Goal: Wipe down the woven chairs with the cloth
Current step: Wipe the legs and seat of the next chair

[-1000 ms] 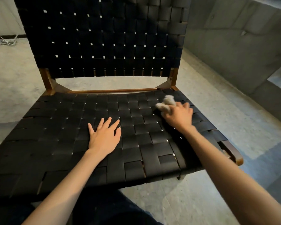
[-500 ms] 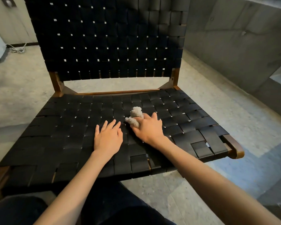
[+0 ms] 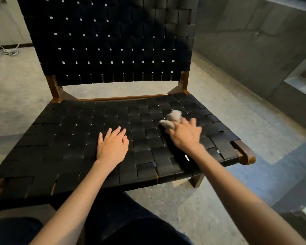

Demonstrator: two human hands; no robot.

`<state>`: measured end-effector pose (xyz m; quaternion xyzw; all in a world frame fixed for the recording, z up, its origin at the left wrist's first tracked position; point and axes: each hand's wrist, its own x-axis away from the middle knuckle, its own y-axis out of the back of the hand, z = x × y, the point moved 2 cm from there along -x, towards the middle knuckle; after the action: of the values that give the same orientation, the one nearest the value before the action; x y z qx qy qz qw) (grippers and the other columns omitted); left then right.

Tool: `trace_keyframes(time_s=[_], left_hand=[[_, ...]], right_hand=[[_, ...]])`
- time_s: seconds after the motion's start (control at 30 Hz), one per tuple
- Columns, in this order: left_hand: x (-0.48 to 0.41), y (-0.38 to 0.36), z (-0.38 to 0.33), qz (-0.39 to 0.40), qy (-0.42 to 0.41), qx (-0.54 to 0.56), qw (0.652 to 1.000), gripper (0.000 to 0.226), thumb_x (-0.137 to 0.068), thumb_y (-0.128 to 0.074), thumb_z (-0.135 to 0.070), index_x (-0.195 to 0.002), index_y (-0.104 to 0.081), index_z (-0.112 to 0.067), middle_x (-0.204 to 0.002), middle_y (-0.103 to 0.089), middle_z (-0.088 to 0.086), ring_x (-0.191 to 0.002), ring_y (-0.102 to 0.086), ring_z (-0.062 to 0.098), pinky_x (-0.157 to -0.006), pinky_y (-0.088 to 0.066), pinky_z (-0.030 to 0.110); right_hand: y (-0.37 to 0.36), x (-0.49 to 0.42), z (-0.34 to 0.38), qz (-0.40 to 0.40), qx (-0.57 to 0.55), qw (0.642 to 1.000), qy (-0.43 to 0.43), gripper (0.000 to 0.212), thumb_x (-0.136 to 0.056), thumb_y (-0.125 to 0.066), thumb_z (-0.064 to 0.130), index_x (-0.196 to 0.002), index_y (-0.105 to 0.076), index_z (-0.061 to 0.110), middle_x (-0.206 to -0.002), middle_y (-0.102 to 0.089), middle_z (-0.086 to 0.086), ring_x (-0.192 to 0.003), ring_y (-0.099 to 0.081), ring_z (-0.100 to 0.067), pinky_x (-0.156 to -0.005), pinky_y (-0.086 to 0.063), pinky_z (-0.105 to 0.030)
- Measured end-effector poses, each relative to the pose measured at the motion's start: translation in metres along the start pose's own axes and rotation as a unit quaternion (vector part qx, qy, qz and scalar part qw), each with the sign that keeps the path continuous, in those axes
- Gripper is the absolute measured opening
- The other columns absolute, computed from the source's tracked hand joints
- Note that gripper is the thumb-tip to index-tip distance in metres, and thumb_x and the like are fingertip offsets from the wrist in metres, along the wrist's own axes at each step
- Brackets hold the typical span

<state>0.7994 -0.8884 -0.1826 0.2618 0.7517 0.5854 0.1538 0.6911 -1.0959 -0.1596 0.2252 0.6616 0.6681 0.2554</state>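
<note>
Two hands rested on the black seat of the woven chair [image 3: 69, 142] in my head view. My left hand [image 3: 112, 146] lay flat near the seat's middle, fingers straight and slightly spread, holding nothing. My right hand [image 3: 185, 135], blurred, gripped the crumpled pale cloth [image 3: 172, 118] against the straps toward the far right, apart from the left hand.

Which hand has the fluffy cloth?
The right hand: it holds the pale cloth against the chair's black woven seat, toward the right side. The left hand lies flat on the seat's middle with nothing in it.
</note>
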Motion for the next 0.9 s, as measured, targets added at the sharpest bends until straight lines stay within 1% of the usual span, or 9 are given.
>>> trace_keyframes(time_s=[0.1, 0.2, 0.3, 0.37, 0.43, 0.57, 0.73, 0.8, 0.9], left_hand=[[0.001, 0.0, 0.0, 0.006, 0.002, -0.005, 1.0, 0.046, -0.102, -0.024, -0.033, -0.148, -0.029, -0.025, -0.156, -0.022, -0.005, -0.146, -0.013, 0.02, -0.117, -0.002, 0.045], [0.004, 0.001, -0.001, 0.008, 0.002, -0.007, 1.0, 0.047, -0.102, -0.025, -0.034, -0.148, -0.029, -0.026, -0.156, -0.022, -0.005, -0.145, -0.013, 0.019, -0.117, -0.003, 0.044], [0.005, 0.002, -0.001, 0.016, 0.001, -0.006, 1.0, 0.047, -0.102, -0.025, -0.037, -0.148, -0.028, -0.026, -0.156, -0.022, -0.004, -0.145, -0.013, 0.019, -0.118, -0.003, 0.044], [0.004, 0.002, -0.001, 0.018, 0.002, -0.008, 1.0, 0.048, -0.101, -0.025, -0.039, -0.148, -0.028, -0.026, -0.156, -0.022, -0.004, -0.145, -0.013, 0.019, -0.118, -0.004, 0.045], [0.003, 0.001, -0.001, 0.019, 0.001, -0.008, 1.0, 0.049, -0.101, -0.025, -0.04, -0.148, -0.028, -0.026, -0.156, -0.022, -0.005, -0.145, -0.013, 0.019, -0.118, -0.004, 0.045], [0.004, 0.0, 0.0, 0.011, 0.002, -0.004, 1.0, 0.049, -0.101, -0.026, -0.04, -0.147, -0.03, -0.026, -0.156, -0.024, -0.004, -0.145, -0.014, 0.019, -0.118, -0.004, 0.045], [0.008, 0.001, -0.001, 0.013, -0.002, -0.013, 1.0, 0.048, -0.101, -0.026, -0.039, -0.148, -0.029, -0.027, -0.156, -0.024, -0.004, -0.145, -0.015, 0.019, -0.118, -0.004, 0.044], [0.011, 0.0, 0.0, 0.009, 0.002, -0.012, 1.0, 0.048, -0.101, -0.025, -0.039, -0.147, -0.028, -0.027, -0.156, -0.024, -0.005, -0.145, -0.014, 0.019, -0.117, -0.004, 0.044], [0.014, 0.001, 0.0, 0.005, -0.003, -0.003, 1.0, 0.047, -0.101, -0.025, -0.038, -0.147, -0.029, -0.026, -0.155, -0.025, -0.004, -0.145, -0.014, 0.019, -0.117, -0.003, 0.044]], right_hand=[[-0.008, 0.023, 0.057, -0.008, -0.008, 0.996, 0.094, 0.04, -0.093, -0.037, 0.052, -0.126, -0.055, 0.036, -0.128, -0.049, 0.001, -0.112, -0.036, -0.029, -0.073, -0.03, -0.039], [-0.004, 0.028, 0.059, -0.019, 0.004, 0.994, 0.11, 0.044, -0.093, -0.036, 0.056, -0.126, -0.056, 0.033, -0.129, -0.049, 0.0, -0.112, -0.037, -0.029, -0.077, -0.032, -0.041], [0.009, 0.019, -0.003, -0.029, 0.019, 0.999, 0.035, 0.051, -0.09, -0.035, 0.064, -0.125, -0.057, 0.033, -0.127, -0.051, -0.002, -0.115, -0.036, -0.03, -0.082, -0.034, -0.043], [0.022, 0.014, -0.052, -0.038, 0.03, 0.998, -0.041, 0.051, -0.09, -0.038, 0.064, -0.127, -0.055, 0.032, -0.129, -0.049, -0.004, -0.118, -0.035, -0.031, -0.086, -0.034, -0.044], [0.031, 0.016, -0.076, -0.042, 0.044, 0.995, -0.08, 0.048, -0.091, -0.039, 0.061, -0.124, -0.056, 0.031, -0.128, -0.048, -0.006, -0.117, -0.035, -0.032, -0.087, -0.035, -0.044], [0.027, 0.027, -0.029, 0.002, -0.023, 0.997, -0.071, 0.041, -0.094, -0.041, 0.053, -0.121, -0.057, 0.027, -0.128, -0.047, -0.007, -0.119, -0.034, -0.032, -0.089, -0.036, -0.045], [0.01, 0.06, 0.072, 0.017, -0.077, 0.996, 0.037, 0.041, -0.094, -0.038, 0.05, -0.116, -0.061, 0.025, -0.122, -0.051, -0.006, -0.112, -0.037, -0.032, -0.081, -0.036, -0.045], [0.01, 0.064, 0.077, 0.011, -0.074, 0.996, 0.052, 0.041, -0.095, -0.038, 0.05, -0.116, -0.061, 0.024, -0.12, -0.052, -0.006, -0.111, -0.038, -0.031, -0.079, -0.037, -0.045], [0.017, 0.066, 0.037, -0.025, -0.037, 0.998, 0.046, 0.041, -0.091, -0.042, 0.056, -0.12, -0.059, 0.032, -0.122, -0.053, -0.002, -0.11, -0.039, -0.031, -0.078, -0.036, -0.041]])
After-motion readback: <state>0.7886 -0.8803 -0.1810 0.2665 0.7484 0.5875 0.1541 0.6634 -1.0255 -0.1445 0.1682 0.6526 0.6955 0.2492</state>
